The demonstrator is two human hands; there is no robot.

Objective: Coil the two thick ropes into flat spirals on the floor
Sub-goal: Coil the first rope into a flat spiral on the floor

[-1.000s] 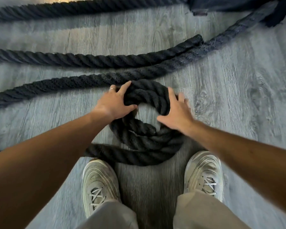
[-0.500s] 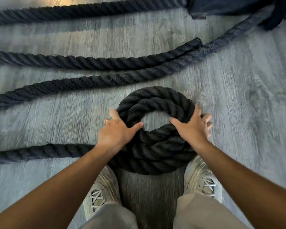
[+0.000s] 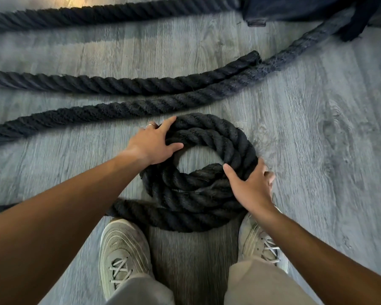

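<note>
A thick black rope lies wound into a small coil (image 3: 218, 133) of about two turns on the grey plank floor, just ahead of my shoes, with an open hole in its middle. My left hand (image 3: 152, 144) grips the coil's far left side, fingers over the outer turn and thumb at the hole. My right hand (image 3: 251, 188) presses on the near right side, thumb toward the hole. The coil's loose tail (image 3: 130, 211) runs off to the left under my left forearm. A second rope (image 3: 119, 84) lies stretched out beyond, its cut end at the right.
Another long rope length (image 3: 141, 106) crosses the floor just beyond the coil, rising to the upper right. A further length (image 3: 97, 14) lies along the top edge. A dark object (image 3: 295, 7) sits at the top right. My shoes (image 3: 123, 254) stand close behind the coil.
My left hand has slid from the coil's near left to its far left, and my right hand from the right side toward the near right. The tail now wraps under the coil's near edge.
</note>
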